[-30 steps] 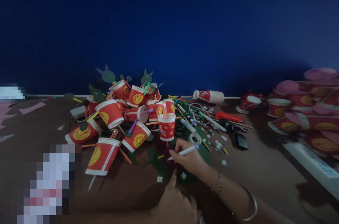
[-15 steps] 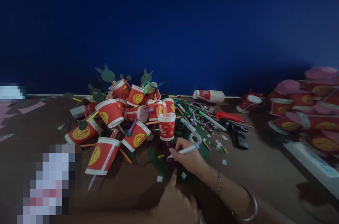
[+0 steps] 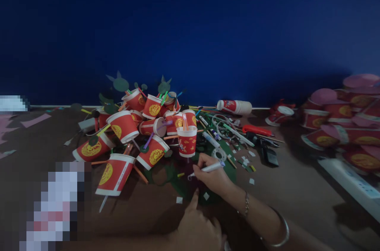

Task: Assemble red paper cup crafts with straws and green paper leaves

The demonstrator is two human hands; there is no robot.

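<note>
My right hand (image 3: 213, 177) is closed around a white marker (image 3: 212, 167), its tip down at a dark purplish piece (image 3: 190, 187) lying on the table. A small pale curl-shaped mark (image 3: 190, 178) shows at the tip. My left hand (image 3: 198, 229) rests below it, index finger stretched out and touching the dark piece's near part; its other fingers are partly bent, and I see nothing in them. Just beyond the marker stands a red paper cup (image 3: 187, 142) with orange straws in it. Small white squares (image 3: 206, 196) lie beside my fingers.
Many red cups with straws (image 3: 115, 173) are heaped at the left. Loose markers (image 3: 210, 139), a tape roll (image 3: 219, 154), a red-handled tool (image 3: 257, 130) and stacked cups (image 3: 234, 107) lie right of centre. A power strip (image 3: 352, 179) and more cups (image 3: 341, 108) are far right.
The marker tip and my right hand have shifted very slightly, and the pale mark looks a little more closed. My left hand stays in place.
</note>
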